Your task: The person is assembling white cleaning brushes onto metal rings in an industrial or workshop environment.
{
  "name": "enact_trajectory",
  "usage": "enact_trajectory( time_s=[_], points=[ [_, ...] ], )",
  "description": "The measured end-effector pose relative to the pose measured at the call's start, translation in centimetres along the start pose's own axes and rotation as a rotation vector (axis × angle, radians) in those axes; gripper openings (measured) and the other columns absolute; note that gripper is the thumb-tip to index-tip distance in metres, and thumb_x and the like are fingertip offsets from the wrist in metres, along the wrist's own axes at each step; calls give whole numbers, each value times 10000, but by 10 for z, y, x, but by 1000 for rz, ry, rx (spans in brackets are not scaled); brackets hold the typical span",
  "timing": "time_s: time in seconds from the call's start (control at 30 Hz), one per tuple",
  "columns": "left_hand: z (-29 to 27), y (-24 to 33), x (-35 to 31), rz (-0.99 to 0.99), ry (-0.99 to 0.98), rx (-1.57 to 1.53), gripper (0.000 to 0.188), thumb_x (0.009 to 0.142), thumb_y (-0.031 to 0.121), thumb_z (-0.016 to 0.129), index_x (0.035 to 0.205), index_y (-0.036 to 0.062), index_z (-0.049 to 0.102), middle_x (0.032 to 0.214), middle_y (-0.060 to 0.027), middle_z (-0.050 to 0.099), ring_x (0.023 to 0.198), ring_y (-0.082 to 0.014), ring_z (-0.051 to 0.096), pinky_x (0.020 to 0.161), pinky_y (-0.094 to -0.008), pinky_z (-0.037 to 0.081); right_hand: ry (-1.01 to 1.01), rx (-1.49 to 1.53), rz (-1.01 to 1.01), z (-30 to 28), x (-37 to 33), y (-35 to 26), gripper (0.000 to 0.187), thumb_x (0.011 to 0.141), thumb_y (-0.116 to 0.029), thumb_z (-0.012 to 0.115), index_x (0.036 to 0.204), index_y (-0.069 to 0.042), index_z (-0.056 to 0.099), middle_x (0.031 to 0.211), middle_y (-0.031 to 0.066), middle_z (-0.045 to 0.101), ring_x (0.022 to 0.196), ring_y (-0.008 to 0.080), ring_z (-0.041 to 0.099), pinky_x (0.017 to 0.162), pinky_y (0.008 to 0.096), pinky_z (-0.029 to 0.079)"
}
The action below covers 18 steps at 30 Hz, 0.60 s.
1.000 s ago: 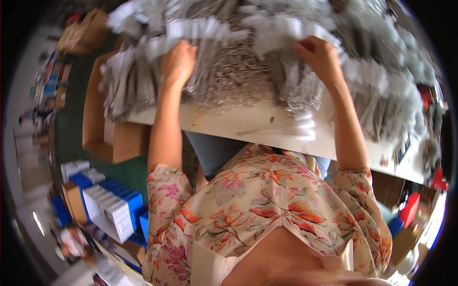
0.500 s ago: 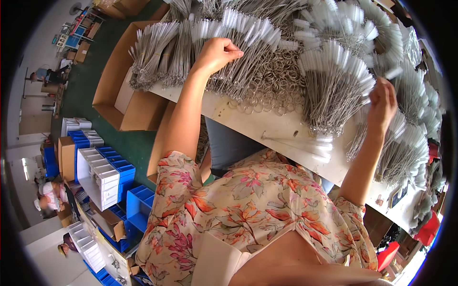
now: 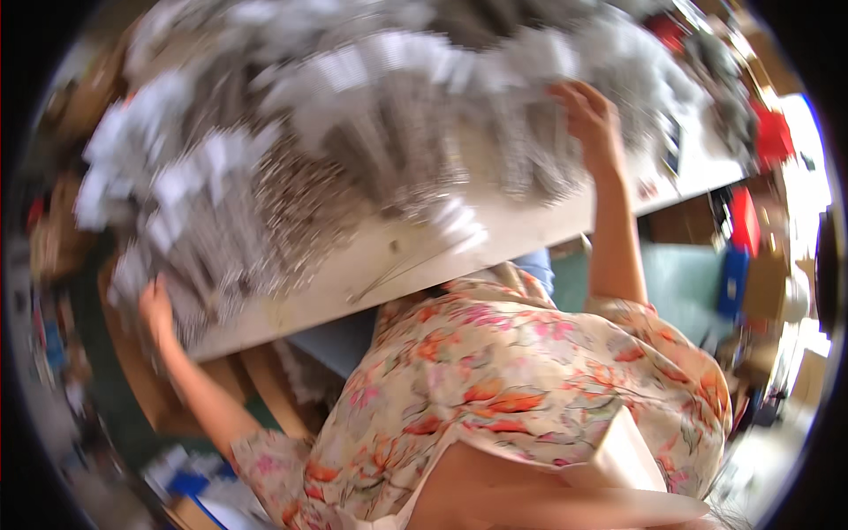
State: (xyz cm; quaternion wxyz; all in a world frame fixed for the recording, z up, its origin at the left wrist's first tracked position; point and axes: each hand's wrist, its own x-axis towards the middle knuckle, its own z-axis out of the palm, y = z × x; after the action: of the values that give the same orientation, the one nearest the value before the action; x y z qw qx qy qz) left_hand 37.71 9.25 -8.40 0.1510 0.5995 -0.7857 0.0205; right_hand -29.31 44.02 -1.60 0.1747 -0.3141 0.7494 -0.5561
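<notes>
The whole picture is smeared by motion. At the table's left end, my left hand is beside a bundle of wire-handled brushes with white bristle heads. Its fingers are too blurred to show whether they hold anything. Over to the right, my right hand reaches to another bunch of brushes, fingertips near the bristles; its grip is likewise unclear. Between the hands lie a heap of metal rings, a fanned brush pile and a few loose brushes near the front edge.
The white table runs across in front of me, with more brushes heaped along its far side. A cardboard box stands below its left end. Red items and a blue object are at the right.
The view has swung to the right, so the table and piles appear farther left. My left hand now appears lower at the brushes' left end; my right hand is by the right-hand bunches.
</notes>
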Motion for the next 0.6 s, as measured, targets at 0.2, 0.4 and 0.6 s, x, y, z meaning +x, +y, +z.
enact_trajectory(
  time_s=[0.2,0.4,0.6],
  points=[
    [2,19,19,-104,-91,-271,353,841,291,575,739,-46,552,621,-110,548,525,-219,489,526,-357,402,164,-489,-80,-19,-11,-2,219,766,-266,637,855,-67,665,688,101,612,622,208,577,597,322,458],
    [-15,55,10,-365,-192,-381,320,838,283,597,691,9,519,599,-45,517,346,-110,352,320,-278,288,108,-624,-18,-3,0,16,253,745,-339,632,851,-115,684,765,106,642,734,263,619,669,361,487],
    [-26,44,-13,-87,-59,-376,297,849,275,596,726,23,499,608,-12,498,425,-79,346,347,-246,227,13,-586,61,6,12,29,206,675,-298,656,816,-154,694,781,87,659,747,251,633,692,342,503]
  ],
)
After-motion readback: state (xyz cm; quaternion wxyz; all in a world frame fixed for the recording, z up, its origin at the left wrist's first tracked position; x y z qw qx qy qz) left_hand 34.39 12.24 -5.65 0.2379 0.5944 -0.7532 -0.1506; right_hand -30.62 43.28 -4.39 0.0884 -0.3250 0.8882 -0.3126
